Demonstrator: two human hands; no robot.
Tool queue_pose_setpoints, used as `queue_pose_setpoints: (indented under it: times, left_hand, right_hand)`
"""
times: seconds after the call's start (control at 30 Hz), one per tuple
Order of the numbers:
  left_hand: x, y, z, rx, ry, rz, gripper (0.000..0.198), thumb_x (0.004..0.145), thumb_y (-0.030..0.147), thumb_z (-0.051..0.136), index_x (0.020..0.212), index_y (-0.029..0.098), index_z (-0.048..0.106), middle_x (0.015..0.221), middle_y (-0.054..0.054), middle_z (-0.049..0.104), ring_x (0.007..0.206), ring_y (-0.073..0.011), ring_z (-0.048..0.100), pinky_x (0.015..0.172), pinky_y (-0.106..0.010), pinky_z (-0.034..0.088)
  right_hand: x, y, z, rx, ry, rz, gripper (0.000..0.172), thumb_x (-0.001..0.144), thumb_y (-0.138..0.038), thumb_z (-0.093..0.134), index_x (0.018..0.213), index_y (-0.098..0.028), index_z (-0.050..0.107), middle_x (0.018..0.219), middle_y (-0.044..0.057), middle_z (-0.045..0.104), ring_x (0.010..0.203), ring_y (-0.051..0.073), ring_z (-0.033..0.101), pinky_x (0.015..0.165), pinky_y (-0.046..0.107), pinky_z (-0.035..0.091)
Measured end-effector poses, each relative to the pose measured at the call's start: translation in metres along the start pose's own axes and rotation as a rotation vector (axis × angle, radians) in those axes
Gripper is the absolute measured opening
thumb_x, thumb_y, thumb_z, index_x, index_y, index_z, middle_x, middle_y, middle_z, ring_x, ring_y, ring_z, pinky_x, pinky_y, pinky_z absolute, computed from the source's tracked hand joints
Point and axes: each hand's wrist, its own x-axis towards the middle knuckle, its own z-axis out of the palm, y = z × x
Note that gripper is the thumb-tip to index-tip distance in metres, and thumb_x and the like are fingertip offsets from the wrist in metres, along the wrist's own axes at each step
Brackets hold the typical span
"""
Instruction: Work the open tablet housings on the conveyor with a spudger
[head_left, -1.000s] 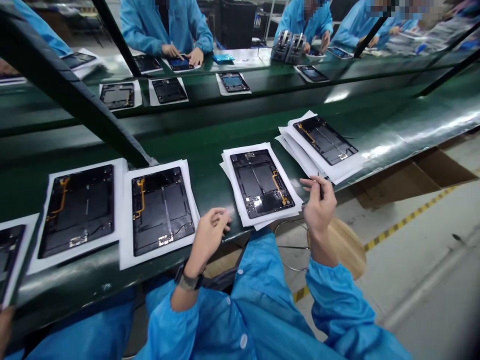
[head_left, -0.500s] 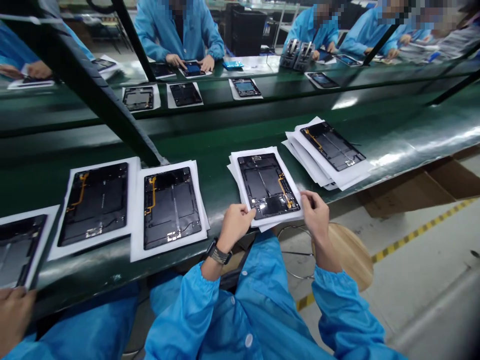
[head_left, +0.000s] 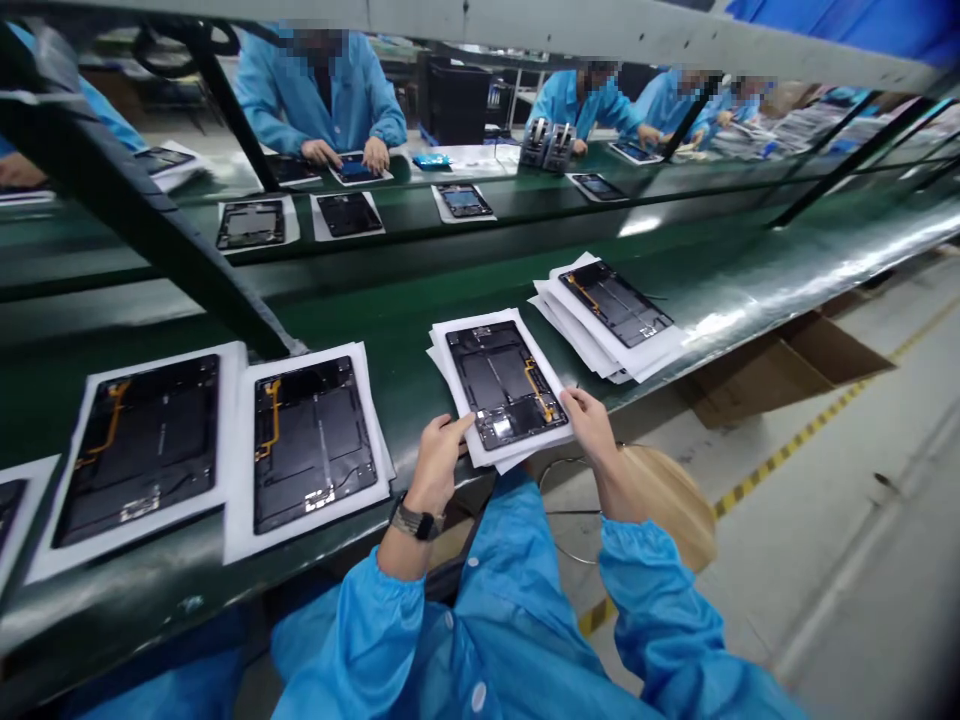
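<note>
A black tablet housing [head_left: 491,385] with an orange flex cable lies face-up on a small stack of white foam sheets [head_left: 504,318] at the bench's front edge. My left hand [head_left: 437,462] pinches the sheets at the near left corner, its thumb by the housing's edge. At the right side, my right hand [head_left: 592,428] has thumb and fingers closed on the sheets' edge. To the right sits a second housing [head_left: 615,300] on a fanned pile of white sheets [head_left: 574,335]. Two more housings, a nearer one [head_left: 315,440] and a farther-left one [head_left: 142,450], rest on sheets to the left.
The green bench [head_left: 405,350] runs across, with a dark slanted post [head_left: 150,210] at left. Co-workers in blue smocks [head_left: 319,95] handle tablet parts on the opposite line. A wooden stool [head_left: 667,500] and a cardboard box [head_left: 765,370] stand at the right below bench height.
My view has tilted up and shifted, so the bench appears farther left and an overhead beam shows. Both hands keep their hold on the sheets. A neighbour's hand at lower left has left view.
</note>
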Motion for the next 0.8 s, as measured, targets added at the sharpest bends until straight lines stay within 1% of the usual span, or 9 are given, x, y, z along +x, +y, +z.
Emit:
queue_pose_setpoints:
  times: [0.1, 0.17, 0.23, 0.33, 0.4, 0.47, 0.57, 0.67, 0.8]
  left_hand:
    - [0.004, 0.006, 0.002, 0.015, -0.048, -0.031, 0.033, 0.091, 0.038, 0.083, 0.102, 0.009, 0.069, 0.092, -0.014, 0.078, 0.079, -0.0207, 0.077, 0.079, -0.033, 0.062]
    - [0.008, 0.008, 0.002, 0.051, -0.057, -0.047, 0.03, 0.096, 0.038, 0.078, 0.097, 0.009, 0.07, 0.092, -0.013, 0.077, 0.081, -0.0198, 0.076, 0.08, -0.033, 0.062]
    - [0.013, 0.008, 0.003, 0.103, -0.064, -0.062, 0.03, 0.101, 0.039, 0.072, 0.109, 0.01, 0.071, 0.106, -0.011, 0.076, 0.092, -0.0202, 0.074, 0.085, -0.037, 0.063]
    - [0.021, 0.007, 0.004, 0.196, -0.084, -0.058, 0.038, 0.103, 0.041, 0.069, 0.132, 0.017, 0.065, 0.129, -0.01, 0.069, 0.11, -0.0232, 0.071, 0.093, -0.045, 0.063]
    - [0.024, 0.005, 0.005, 0.268, -0.083, -0.023, 0.04, 0.103, 0.042, 0.069, 0.133, 0.017, 0.065, 0.131, -0.011, 0.068, 0.111, -0.0239, 0.07, 0.095, -0.046, 0.063]
    - [0.025, 0.004, 0.004, 0.346, -0.052, 0.039, 0.034, 0.102, 0.04, 0.07, 0.124, 0.015, 0.068, 0.123, -0.009, 0.071, 0.105, -0.0219, 0.071, 0.092, -0.042, 0.063]
    - [0.023, 0.005, 0.001, 0.465, 0.045, 0.162, 0.02, 0.094, 0.035, 0.078, 0.095, 0.016, 0.073, 0.103, -0.008, 0.077, 0.094, -0.0211, 0.073, 0.085, -0.034, 0.059]
    - [0.018, 0.01, -0.001, 0.578, 0.126, 0.264, 0.025, 0.086, 0.033, 0.083, 0.071, 0.021, 0.068, 0.087, -0.008, 0.078, 0.09, -0.0238, 0.073, 0.083, -0.032, 0.053]
    - [0.011, 0.017, 0.001, 0.676, 0.167, 0.339, 0.026, 0.085, 0.033, 0.08, 0.066, 0.024, 0.065, 0.084, -0.008, 0.078, 0.087, -0.0252, 0.073, 0.081, -0.032, 0.049]
  right_hand:
    - [-0.003, -0.001, 0.005, 0.038, 0.016, 0.025, 0.044, 0.08, -0.055, 0.069, 0.097, -0.017, 0.08, 0.095, 0.011, 0.082, 0.087, 0.028, 0.071, 0.08, 0.038, 0.055]
    - [-0.003, -0.001, 0.007, 0.061, 0.028, 0.039, 0.047, 0.077, -0.056, 0.069, 0.098, -0.015, 0.08, 0.096, 0.012, 0.082, 0.089, 0.029, 0.071, 0.08, 0.038, 0.056]
    - [0.0, 0.0, 0.009, 0.076, 0.044, 0.051, 0.049, 0.073, -0.056, 0.071, 0.097, -0.015, 0.079, 0.096, 0.013, 0.082, 0.089, 0.029, 0.071, 0.078, 0.038, 0.056]
    - [0.007, 0.003, 0.011, 0.084, 0.071, 0.066, 0.048, 0.068, -0.055, 0.073, 0.095, -0.015, 0.079, 0.094, 0.014, 0.081, 0.086, 0.028, 0.071, 0.075, 0.038, 0.056]
    - [0.01, 0.004, 0.011, 0.079, 0.083, 0.069, 0.046, 0.066, -0.054, 0.074, 0.093, -0.016, 0.079, 0.09, 0.013, 0.081, 0.082, 0.027, 0.071, 0.071, 0.037, 0.056]
    - [0.011, 0.005, 0.009, 0.07, 0.086, 0.067, 0.045, 0.066, -0.053, 0.075, 0.093, -0.017, 0.08, 0.087, 0.012, 0.08, 0.079, 0.027, 0.071, 0.069, 0.037, 0.055]
    - [0.011, 0.009, 0.004, 0.01, 0.114, 0.031, 0.046, 0.068, -0.052, 0.074, 0.096, -0.016, 0.082, 0.085, 0.012, 0.08, 0.078, 0.028, 0.071, 0.069, 0.038, 0.055]
    - [0.011, 0.015, -0.002, -0.145, 0.188, -0.047, 0.048, 0.073, -0.053, 0.069, 0.099, -0.015, 0.083, 0.087, 0.013, 0.08, 0.08, 0.031, 0.072, 0.074, 0.042, 0.054]
    - [0.012, 0.016, -0.007, -0.245, 0.209, -0.082, 0.048, 0.076, -0.056, 0.068, 0.097, -0.016, 0.084, 0.085, 0.012, 0.079, 0.08, 0.032, 0.071, 0.077, 0.045, 0.053]
